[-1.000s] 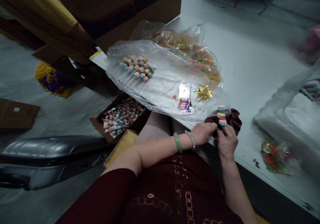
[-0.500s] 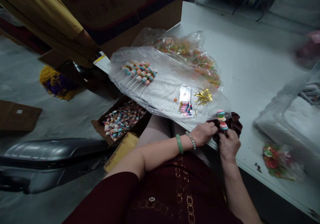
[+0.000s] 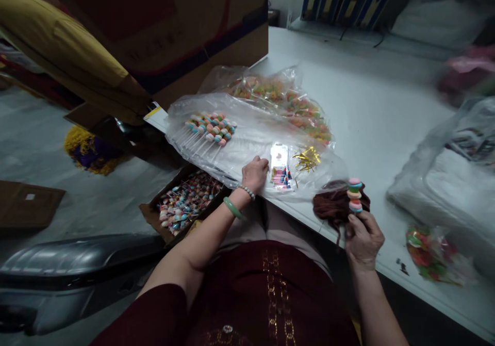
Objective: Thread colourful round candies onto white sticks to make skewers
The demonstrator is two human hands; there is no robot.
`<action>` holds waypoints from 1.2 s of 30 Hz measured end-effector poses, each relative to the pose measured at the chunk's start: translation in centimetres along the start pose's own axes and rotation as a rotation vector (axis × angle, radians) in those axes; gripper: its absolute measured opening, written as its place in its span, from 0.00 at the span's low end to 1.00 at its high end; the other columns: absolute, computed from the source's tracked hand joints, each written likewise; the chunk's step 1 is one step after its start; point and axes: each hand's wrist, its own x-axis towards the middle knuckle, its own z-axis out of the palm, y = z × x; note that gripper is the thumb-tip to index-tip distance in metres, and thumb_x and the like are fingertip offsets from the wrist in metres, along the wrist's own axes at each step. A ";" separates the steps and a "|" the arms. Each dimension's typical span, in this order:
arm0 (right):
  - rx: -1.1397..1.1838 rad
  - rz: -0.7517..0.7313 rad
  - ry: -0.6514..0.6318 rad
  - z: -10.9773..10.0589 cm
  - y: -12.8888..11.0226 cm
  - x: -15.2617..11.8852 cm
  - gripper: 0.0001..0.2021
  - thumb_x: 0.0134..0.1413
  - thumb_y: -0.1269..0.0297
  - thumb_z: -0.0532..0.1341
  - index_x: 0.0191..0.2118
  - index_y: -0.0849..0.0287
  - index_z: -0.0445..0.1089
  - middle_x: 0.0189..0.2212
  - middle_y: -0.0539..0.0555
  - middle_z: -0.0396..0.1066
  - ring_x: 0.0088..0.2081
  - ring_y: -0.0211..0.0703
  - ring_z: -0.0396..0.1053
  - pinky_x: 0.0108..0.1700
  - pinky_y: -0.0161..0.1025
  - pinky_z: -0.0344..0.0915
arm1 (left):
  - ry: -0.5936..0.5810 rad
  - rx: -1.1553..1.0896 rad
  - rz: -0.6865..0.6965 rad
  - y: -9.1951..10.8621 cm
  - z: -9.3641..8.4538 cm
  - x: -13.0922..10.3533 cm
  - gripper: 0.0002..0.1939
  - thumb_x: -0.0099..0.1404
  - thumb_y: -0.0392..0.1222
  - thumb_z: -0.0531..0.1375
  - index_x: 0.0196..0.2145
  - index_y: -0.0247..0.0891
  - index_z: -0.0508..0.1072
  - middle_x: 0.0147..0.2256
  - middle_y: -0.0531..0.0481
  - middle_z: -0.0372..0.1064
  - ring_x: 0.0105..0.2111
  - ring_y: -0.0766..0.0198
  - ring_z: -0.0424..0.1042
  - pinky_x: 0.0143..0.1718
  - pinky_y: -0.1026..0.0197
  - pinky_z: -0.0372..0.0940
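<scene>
My right hand (image 3: 363,237) pinches the stick of a candy skewer (image 3: 355,195), held upright with its pink, green, orange and blue pieces stacked above my fingers. Behind it a dark brown cloth (image 3: 332,201) lies bunched at the table edge. My left hand (image 3: 255,175), with beads and a green bangle at the wrist, is closed low over the clear plastic sheet (image 3: 247,152); whatever its fingertips hold is hidden. Just right of it are small printed cards (image 3: 279,156) and a pile of gold twist ties (image 3: 307,159). Several finished candy skewers (image 3: 212,128) lie at the sheet's left.
Bags of colourful gummies (image 3: 305,111) lie behind the sheet, and a smaller gummy bag (image 3: 429,253) sits at the right. An open carton of wrapped candies (image 3: 185,201) stands below the table's left edge. A large cardboard box (image 3: 209,36) and a person in yellow (image 3: 77,42) are beyond.
My left hand has left the brown cloth and moved left onto the plastic sheet, where a small orange piece lay before. My right hand still holds the candy skewer, slightly further right.
</scene>
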 end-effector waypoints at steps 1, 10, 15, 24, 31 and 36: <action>0.113 0.029 0.033 0.1 -0.2 -0.2 0.08 0.46 0.61 0.65 0.29 0.59 0.67 0.22 0.44 0.60 0.17 0.30 0.51 0.19 0.33 0.47 | 0.015 -0.013 -0.014 -0.1 0.0 0.3 0.11 0.68 0.44 0.53 0.40 0.45 0.75 0.43 0.47 0.70 0.40 0.60 0.71 0.37 0.61 0.59; 0.286 0.047 0.080 0.8 -1.0 -0.5 0.06 0.45 0.65 0.66 0.28 0.60 0.68 0.15 0.41 0.57 0.14 0.29 0.52 0.17 0.31 0.46 | 0.181 -0.274 0.024 2.8 -3.7 8.1 0.21 0.64 0.34 0.55 0.55 0.39 0.69 0.52 0.45 0.71 0.46 0.62 0.71 0.48 0.63 0.61; 0.272 0.079 0.089 0.8 -0.8 -0.6 0.08 0.44 0.64 0.66 0.27 0.60 0.67 0.13 0.41 0.56 0.13 0.28 0.50 0.16 0.30 0.45 | 0.128 -0.060 -0.014 5.0 -2.3 4.6 0.17 0.66 0.49 0.56 0.47 0.37 0.73 0.49 0.39 0.69 0.46 0.53 0.72 0.48 0.55 0.62; 0.228 0.078 0.042 0.7 -0.3 -0.7 0.07 0.46 0.64 0.66 0.29 0.60 0.69 0.16 0.42 0.59 0.15 0.29 0.52 0.17 0.31 0.47 | -0.069 -0.151 -0.266 2.7 0.5 1.2 0.12 0.61 0.52 0.58 0.33 0.42 0.74 0.36 0.45 0.75 0.40 0.55 0.73 0.37 0.59 0.61; 0.291 0.103 0.049 1.1 -1.9 -1.1 0.08 0.43 0.66 0.68 0.27 0.59 0.68 0.15 0.41 0.56 0.15 0.28 0.49 0.17 0.30 0.45 | 0.222 -0.747 -0.267 0.7 -0.3 0.5 0.08 0.53 0.39 0.61 0.21 0.39 0.65 0.23 0.54 0.64 0.28 0.66 0.66 0.32 0.64 0.58; 0.470 0.294 -0.187 5.9 -6.8 -1.7 0.12 0.38 0.64 0.70 0.27 0.58 0.65 0.16 0.40 0.54 0.14 0.26 0.44 0.15 0.29 0.39 | -0.077 -1.591 -0.251 1.3 -1.8 -2.9 0.13 0.49 0.38 0.66 0.24 0.37 0.62 0.22 0.57 0.63 0.22 0.73 0.61 0.26 0.68 0.56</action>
